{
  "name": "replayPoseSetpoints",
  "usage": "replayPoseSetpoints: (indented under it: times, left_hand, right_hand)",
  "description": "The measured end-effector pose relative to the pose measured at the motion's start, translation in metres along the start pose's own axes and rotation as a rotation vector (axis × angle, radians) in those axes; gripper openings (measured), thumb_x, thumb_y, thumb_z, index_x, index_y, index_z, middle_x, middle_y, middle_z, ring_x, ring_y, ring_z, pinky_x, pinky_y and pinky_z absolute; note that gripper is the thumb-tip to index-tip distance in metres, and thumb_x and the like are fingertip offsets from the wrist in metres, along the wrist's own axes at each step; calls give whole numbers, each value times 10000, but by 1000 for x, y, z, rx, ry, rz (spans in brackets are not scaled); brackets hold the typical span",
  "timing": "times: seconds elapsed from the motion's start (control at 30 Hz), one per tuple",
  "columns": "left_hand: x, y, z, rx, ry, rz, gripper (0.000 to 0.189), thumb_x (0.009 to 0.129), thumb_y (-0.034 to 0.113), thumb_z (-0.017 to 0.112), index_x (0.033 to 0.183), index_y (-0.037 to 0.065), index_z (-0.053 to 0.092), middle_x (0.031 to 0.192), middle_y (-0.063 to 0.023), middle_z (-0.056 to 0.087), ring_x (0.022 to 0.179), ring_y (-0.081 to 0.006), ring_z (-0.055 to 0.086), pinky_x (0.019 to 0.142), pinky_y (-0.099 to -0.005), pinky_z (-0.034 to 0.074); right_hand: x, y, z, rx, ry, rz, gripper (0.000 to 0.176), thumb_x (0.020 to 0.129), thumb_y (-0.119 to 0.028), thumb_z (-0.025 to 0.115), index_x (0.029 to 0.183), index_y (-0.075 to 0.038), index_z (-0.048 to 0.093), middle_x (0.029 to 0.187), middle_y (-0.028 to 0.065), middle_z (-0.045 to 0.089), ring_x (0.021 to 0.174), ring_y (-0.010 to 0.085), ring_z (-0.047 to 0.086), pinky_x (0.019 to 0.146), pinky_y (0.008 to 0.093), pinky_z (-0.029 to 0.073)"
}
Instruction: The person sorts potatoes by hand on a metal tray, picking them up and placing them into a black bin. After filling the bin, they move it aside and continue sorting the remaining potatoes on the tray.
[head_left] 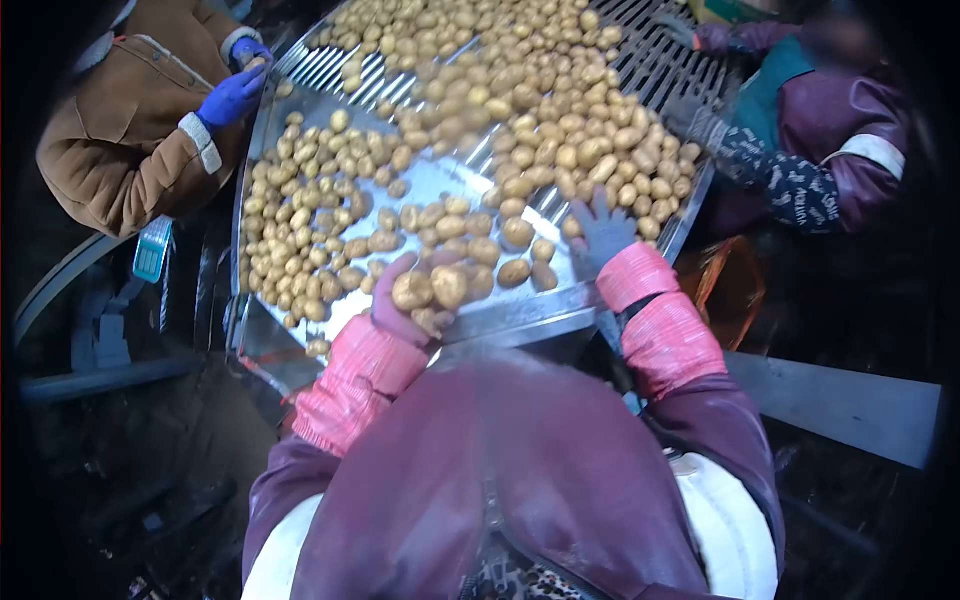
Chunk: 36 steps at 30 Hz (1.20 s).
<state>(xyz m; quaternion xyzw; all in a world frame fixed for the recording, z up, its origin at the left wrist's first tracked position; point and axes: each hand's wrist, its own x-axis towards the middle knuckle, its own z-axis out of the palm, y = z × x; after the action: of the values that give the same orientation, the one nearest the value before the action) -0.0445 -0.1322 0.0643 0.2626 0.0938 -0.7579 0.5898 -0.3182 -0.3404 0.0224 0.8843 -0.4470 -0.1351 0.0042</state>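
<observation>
My left hand [392, 305], in a mauve glove with a pink sleeve cuff, is curled around a few potatoes [449, 287] at the near edge of the metal sorting table [540, 315]. My right hand [603, 232], in a greyish glove, has its fingers spread at the right edge of the potato heap [590, 150]. Its fingertips touch the nearest potatoes, and none shows in its palm. Loose potatoes [514, 272] lie on the bare metal between my hands.
Across to the left, a person in a brown coat [130, 120] holds a potato in blue gloves [232, 95]. At the right, a person in a maroon jacket [850, 120] reaches toward the slatted grate [655, 50]. An orange mesh bag [735, 290] hangs beside the table.
</observation>
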Motion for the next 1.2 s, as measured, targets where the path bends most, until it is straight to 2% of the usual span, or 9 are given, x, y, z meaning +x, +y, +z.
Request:
replayPoseSetpoints:
  times: [0.2,0.23,0.4,0.67,0.73,0.77,1.0,1.13,1.2]
  left_hand:
    - [-3,-1,2,8,83,10,609,958,475,410,1321,1,524,1190,-178,639,968,-318,666,496,-271,482]
    - [-1,1,-8,-8,-11,6,621,958,471,416,1334,-15,503,1226,-216,615,1001,-382,658,504,-288,511]
    - [3,4,-27,-13,-96,13,667,942,476,442,1376,-30,456,1301,-254,569,1077,-441,632,544,-328,558]
    - [9,9,-32,115,-36,52,679,948,494,405,1353,-47,468,1226,-238,612,1035,-429,653,523,-318,532]
    - [10,11,-23,100,-14,40,684,949,493,399,1341,-63,471,1204,-235,621,1014,-421,663,518,-314,525]
    - [13,15,-31,-6,-128,-6,661,944,479,407,1329,-52,486,1289,-300,560,1063,-458,627,709,-433,589]
    - [11,20,-5,40,68,46,609,965,465,391,1249,-55,531,1149,-232,641,935,-386,664,608,-374,526]
    - [13,20,-15,59,78,69,625,949,492,432,1307,-16,498,1238,-244,593,1049,-427,625,690,-463,565]
    - [14,22,-10,88,74,77,603,948,490,446,1308,9,497,1243,-230,592,1044,-416,624,701,-484,568]
  right_hand:
    - [7,-18,-26,482,226,-318,472,875,-307,644,1313,-168,531,1233,176,541,936,375,639,797,475,524]
    - [13,-25,-28,544,263,-343,430,870,-288,650,1271,-156,572,1163,151,592,924,351,642,788,466,524]
    - [86,-43,-53,217,632,-462,234,872,-255,605,1052,-119,663,1020,85,653,924,293,617,792,421,502]
    - [218,-58,-52,-63,155,-90,280,891,-270,558,1127,-164,667,1140,55,656,1121,274,586,874,450,487]
    - [228,-52,-48,-99,213,-135,277,893,-263,553,1129,-171,663,1145,47,657,1132,267,585,883,439,481]
    - [232,-48,-45,-118,243,-159,276,893,-259,550,1131,-174,661,1147,43,658,1138,263,584,888,434,478]
    - [197,-60,-57,94,283,-150,222,877,-254,555,1063,-169,642,1055,60,676,1079,247,609,884,434,476]
    - [150,-62,-49,1041,534,-144,218,858,-239,607,1017,-109,677,974,26,672,932,146,611,768,332,485]
    - [88,-72,-68,1713,272,-2,189,865,-176,607,992,-65,692,987,9,665,898,119,595,691,275,475]
